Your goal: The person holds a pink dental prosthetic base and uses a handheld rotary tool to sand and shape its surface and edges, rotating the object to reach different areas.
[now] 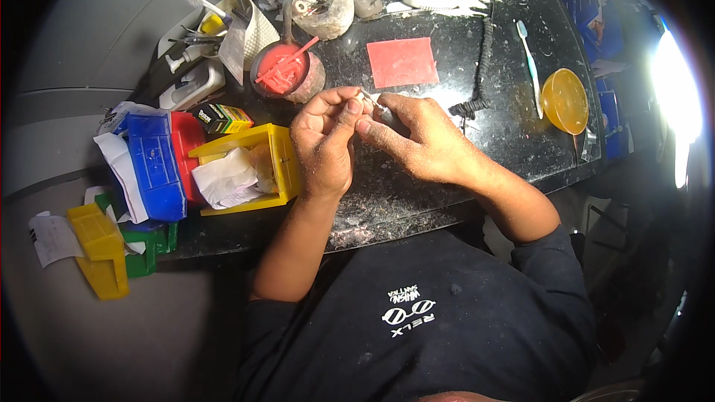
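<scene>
Workpiece [370, 99]: a small pale item, too small to identify, pinched between both hands above the middle of the dark table [514, 141]; it sits just in front of the flat red sheet [402, 62] and clear of the table surface. Left hand [324, 138]: fingers curled closed, thumb and forefinger tips meeting on the item from the left; right hand [417, 138]: fingers likewise closed on the same item or on a fine tool against it, which of the two cannot be told.

For good control in this hold, keep both wrists low and close together so the fingertips brace each other; apply light pressure only, since so small a piece seems likely to slip or snap; work over the table, not over the lap, so a dropped piece stays recoverable.

Surroundings: a yellow bin [261, 167] with crumpled paper lies just left of the left hand; a bowl of red material [287, 73] stands behind it; a coiled black cord [482, 67] runs to the right of the right hand; a toothbrush [530, 67] and an orange dish [564, 100] lie further right, well apart from the hands.
</scene>
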`<state>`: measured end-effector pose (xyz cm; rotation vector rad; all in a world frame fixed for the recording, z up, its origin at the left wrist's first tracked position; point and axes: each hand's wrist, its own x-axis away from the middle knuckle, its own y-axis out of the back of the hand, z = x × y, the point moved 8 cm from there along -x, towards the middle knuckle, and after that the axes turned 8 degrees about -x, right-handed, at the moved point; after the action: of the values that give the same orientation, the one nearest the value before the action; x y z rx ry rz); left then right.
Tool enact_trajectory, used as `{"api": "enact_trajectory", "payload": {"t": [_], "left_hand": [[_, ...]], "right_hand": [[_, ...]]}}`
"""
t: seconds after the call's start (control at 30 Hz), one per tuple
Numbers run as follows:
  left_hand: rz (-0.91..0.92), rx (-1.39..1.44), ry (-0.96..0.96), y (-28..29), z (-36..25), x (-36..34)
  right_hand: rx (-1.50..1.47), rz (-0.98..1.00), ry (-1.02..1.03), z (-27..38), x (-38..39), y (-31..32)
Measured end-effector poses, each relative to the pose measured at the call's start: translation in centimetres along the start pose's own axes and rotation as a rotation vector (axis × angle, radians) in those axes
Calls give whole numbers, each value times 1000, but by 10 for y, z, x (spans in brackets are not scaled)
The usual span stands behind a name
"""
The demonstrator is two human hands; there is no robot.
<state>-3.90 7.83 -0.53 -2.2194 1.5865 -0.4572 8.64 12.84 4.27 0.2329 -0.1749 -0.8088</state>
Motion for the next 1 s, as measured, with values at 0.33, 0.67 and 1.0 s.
{"api": "enact_trajectory", "payload": {"t": [0.33, 0.67, 1.0], "left_hand": [[-11, -30, -12, -2, -2, 0], [-22, -62, -17, 0, -2, 0], [-21, -59, -13, 0, -2, 0]], "right_hand": [[26, 12, -36, 1, 1, 2], [12, 23, -17, 4, 0, 2], [40, 30, -41, 6, 0, 1]]}}
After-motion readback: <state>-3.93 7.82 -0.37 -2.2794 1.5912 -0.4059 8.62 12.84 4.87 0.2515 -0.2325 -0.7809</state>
